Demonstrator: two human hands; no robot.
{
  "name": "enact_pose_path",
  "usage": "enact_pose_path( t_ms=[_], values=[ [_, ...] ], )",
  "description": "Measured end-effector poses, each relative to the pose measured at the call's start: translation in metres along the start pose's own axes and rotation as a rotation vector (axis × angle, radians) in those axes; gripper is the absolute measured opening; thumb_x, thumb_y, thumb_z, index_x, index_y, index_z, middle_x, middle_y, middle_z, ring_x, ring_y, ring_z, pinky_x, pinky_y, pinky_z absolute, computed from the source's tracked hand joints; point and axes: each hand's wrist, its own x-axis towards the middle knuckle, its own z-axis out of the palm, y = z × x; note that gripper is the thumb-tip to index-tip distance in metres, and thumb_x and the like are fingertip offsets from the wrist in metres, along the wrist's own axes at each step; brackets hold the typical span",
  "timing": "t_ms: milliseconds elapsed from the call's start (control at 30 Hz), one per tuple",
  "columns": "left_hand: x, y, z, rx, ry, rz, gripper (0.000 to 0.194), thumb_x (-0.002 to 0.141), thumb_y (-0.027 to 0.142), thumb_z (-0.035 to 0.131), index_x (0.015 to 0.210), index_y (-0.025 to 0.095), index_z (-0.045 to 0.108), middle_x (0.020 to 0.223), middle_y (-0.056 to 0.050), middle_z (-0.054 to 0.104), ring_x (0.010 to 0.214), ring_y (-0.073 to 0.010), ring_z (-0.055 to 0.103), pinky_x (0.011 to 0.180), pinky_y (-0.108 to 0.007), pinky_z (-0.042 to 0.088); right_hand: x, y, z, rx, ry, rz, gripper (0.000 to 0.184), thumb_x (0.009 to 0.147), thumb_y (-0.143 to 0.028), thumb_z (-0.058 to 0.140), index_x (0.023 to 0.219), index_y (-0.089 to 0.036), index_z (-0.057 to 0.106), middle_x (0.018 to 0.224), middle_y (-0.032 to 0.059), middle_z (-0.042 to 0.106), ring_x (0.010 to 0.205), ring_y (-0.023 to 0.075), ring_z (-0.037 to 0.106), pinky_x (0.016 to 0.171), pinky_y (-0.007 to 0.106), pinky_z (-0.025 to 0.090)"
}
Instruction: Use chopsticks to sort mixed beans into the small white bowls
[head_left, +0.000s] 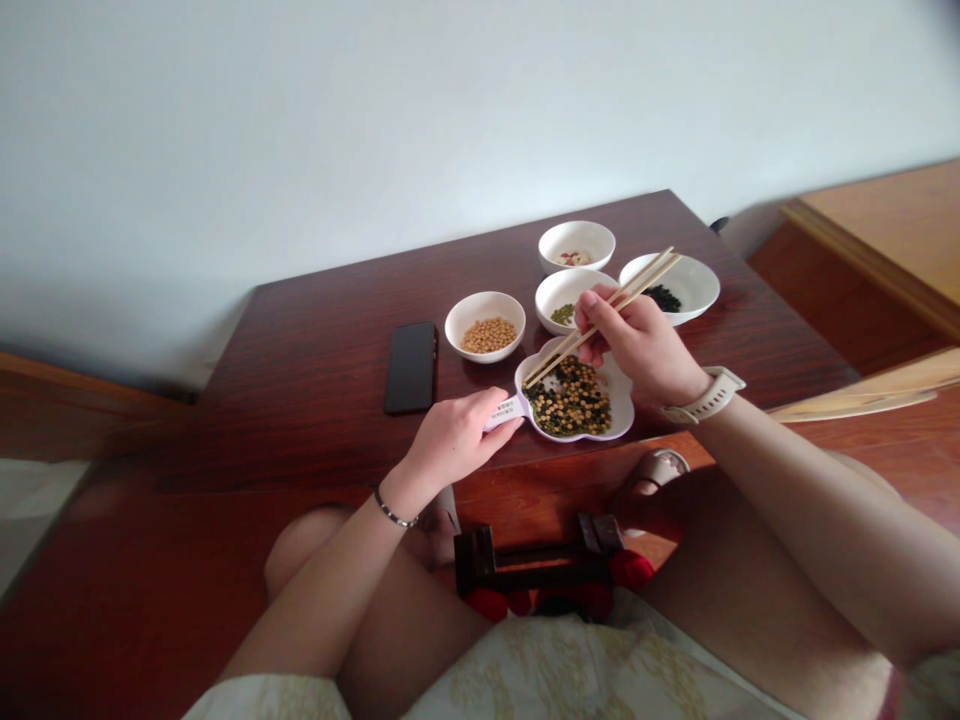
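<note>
My left hand is closed round the short handle of a white scalloped dish at the table's front edge. Mixed beans, yellow, black and green, lie spread inside it. My right hand grips a pair of wooden chopsticks, their tips down at the beans on the dish's left side. Just behind this hand stands a white bowl of green beans, partly covered by my fingers. A white bowl of black beans is to its right. Yellow soybeans fill the bottom of another white bowl.
At the back sits a white bowl with a few reddish and pale pieces. A black phone lies left of the soybean bowl on the dark wooden table. Behind is a pale wall; wooden furniture stands at the right.
</note>
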Motion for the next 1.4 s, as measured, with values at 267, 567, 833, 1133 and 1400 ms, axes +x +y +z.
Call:
enact_pose_path(
  t_ms=[267, 567, 833, 1133, 1400],
  values=[
    [0.001, 0.000, -0.002, -0.010, -0.016, 0.005, 0.022, 0.130, 0.044, 0.065, 0.115, 0.032, 0.077, 0.118, -0.012, 0.096, 0.104, -0.0399, 0.093, 0.089, -0.048, 0.065, -0.001, -0.002, 0.001, -0.001, 0.004, -0.012, 0.084, 0.096, -0.113, 0.087, 0.088, -0.031, 0.071, 0.073, 0.0039, 0.070, 0.065, 0.0221, 0.071, 0.057, 0.037, 0.058],
    [0.000, -0.005, 0.002, 0.001, 0.009, 0.037, 0.020, 0.130, 0.040, 0.064, 0.117, 0.032, 0.078, 0.116, -0.010, 0.096, 0.102, -0.0369, 0.093, 0.087, -0.045, 0.065, 0.000, 0.001, 0.000, 0.011, -0.008, -0.025, 0.081, 0.100, -0.110, 0.086, 0.089, -0.031, 0.070, 0.070, 0.0037, 0.073, 0.063, 0.0210, 0.071, 0.057, 0.036, 0.058],
    [0.001, -0.014, 0.011, -0.020, 0.060, 0.082, 0.027, 0.129, 0.052, 0.068, 0.114, 0.031, 0.076, 0.108, -0.010, 0.095, 0.095, -0.0390, 0.092, 0.082, -0.046, 0.064, 0.004, 0.009, -0.001, 0.034, -0.015, -0.056, 0.080, 0.101, -0.105, 0.090, 0.089, -0.028, 0.073, 0.073, 0.0030, 0.069, 0.061, 0.0190, 0.072, 0.052, 0.034, 0.056],
    [0.000, -0.014, 0.014, 0.011, 0.077, 0.084, 0.020, 0.128, 0.043, 0.069, 0.117, 0.030, 0.079, 0.109, -0.008, 0.094, 0.093, -0.0343, 0.091, 0.080, -0.042, 0.060, 0.002, 0.005, -0.002, 0.019, -0.032, -0.057, 0.080, 0.102, -0.106, 0.088, 0.090, -0.029, 0.073, 0.073, 0.0036, 0.070, 0.062, 0.0198, 0.072, 0.053, 0.035, 0.056],
    [0.001, -0.017, 0.015, -0.012, 0.088, 0.099, 0.025, 0.129, 0.050, 0.069, 0.115, 0.032, 0.079, 0.107, -0.010, 0.095, 0.092, -0.0382, 0.091, 0.079, -0.045, 0.062, 0.002, 0.001, -0.001, 0.025, -0.042, -0.056, 0.081, 0.101, -0.106, 0.090, 0.090, -0.028, 0.073, 0.075, 0.0030, 0.071, 0.063, 0.0183, 0.072, 0.053, 0.034, 0.056]
  ],
)
